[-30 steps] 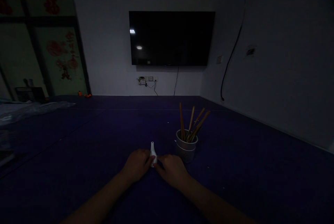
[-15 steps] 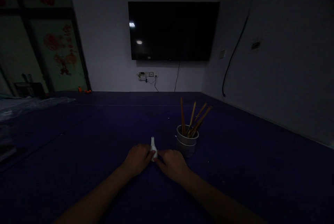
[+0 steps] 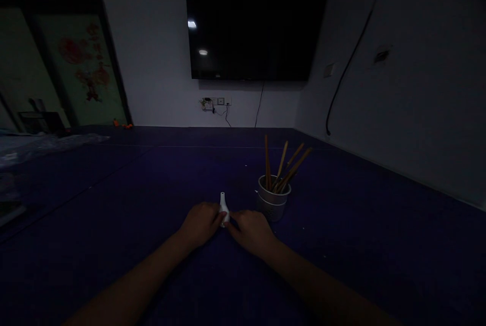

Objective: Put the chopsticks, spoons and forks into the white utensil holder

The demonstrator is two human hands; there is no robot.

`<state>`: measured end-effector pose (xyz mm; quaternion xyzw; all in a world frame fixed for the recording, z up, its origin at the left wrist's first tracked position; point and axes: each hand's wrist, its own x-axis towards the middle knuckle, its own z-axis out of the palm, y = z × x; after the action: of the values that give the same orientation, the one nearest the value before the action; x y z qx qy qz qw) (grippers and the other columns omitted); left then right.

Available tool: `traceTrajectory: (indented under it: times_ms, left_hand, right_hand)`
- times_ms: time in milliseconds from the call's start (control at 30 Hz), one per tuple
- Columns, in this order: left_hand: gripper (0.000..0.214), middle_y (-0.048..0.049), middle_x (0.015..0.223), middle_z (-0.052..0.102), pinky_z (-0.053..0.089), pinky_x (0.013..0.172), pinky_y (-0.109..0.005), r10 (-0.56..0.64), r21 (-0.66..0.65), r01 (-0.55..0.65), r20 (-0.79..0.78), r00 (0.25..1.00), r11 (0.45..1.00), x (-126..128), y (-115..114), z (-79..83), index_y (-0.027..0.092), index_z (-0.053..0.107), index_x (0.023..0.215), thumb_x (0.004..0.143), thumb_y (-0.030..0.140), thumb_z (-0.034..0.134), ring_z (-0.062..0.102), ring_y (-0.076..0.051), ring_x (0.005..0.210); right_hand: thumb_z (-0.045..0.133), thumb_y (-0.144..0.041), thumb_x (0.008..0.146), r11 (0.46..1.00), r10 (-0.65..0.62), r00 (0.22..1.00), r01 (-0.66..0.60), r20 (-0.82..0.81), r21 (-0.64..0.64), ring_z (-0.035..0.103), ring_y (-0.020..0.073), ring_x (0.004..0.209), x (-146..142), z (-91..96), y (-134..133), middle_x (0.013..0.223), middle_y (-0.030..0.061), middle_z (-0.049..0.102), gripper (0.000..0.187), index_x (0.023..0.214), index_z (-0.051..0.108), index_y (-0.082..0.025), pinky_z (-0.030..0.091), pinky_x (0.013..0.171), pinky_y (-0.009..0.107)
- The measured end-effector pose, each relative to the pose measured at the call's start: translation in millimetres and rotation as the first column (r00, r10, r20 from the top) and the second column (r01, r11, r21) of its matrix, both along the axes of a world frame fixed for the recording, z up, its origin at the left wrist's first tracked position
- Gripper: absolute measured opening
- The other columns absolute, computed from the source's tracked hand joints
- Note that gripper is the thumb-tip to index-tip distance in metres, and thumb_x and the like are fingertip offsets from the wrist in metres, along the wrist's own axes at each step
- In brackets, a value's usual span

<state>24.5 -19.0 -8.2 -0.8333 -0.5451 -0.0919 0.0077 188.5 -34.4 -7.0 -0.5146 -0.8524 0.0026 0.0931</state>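
A small white soup spoon [image 3: 223,203] lies between my two hands, its narrow handle with a hole at the tip pointing away from me. My left hand [image 3: 200,223] is closed on the spoon's left side, with the thumb over its wide end. From the right, my right hand [image 3: 252,230] pinches the same wide end. The fingers cover part of the bowl. Just beyond my right hand stands a metal holder [image 3: 272,208] with perforated sides. Several wooden chopsticks [image 3: 284,166] lean in it at different angles.
The dark purple surface [image 3: 170,174] stretches to the far wall. A black television [image 3: 254,32] hangs there above wall sockets [image 3: 215,102]. Crumpled clear plastic [image 3: 56,144] lies at the left, and small orange items [image 3: 123,124] sit near the door. A black cable [image 3: 345,73] hangs at the right.
The view has tilted slightly downward, so the surroundings sit higher in the picture. Both hands keep the same grip on the spoon.
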Motion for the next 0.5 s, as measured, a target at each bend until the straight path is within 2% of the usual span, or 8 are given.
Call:
traceTrajectory:
  times_ms: [500]
  left_hand:
    - [0.040,-0.0099,0.092,0.068,0.043,0.073,-0.029,0.003,-0.016,-0.003,0.014,1.000,1.000,1.9,-1.6,2.5,0.017,0.062,0.085,0.095,0.035,0.028,0.063,-0.021,0.085]
  right_hand:
    - [0.038,-0.039,0.093,1.000,0.004,1.000,-0.003,-0.031,0.024,0.066,0.0215,0.085,1.0,-0.7,-0.3,0.092,0.0097,0.071,0.036,0.095,0.067,-0.018,0.042,0.070,0.027]
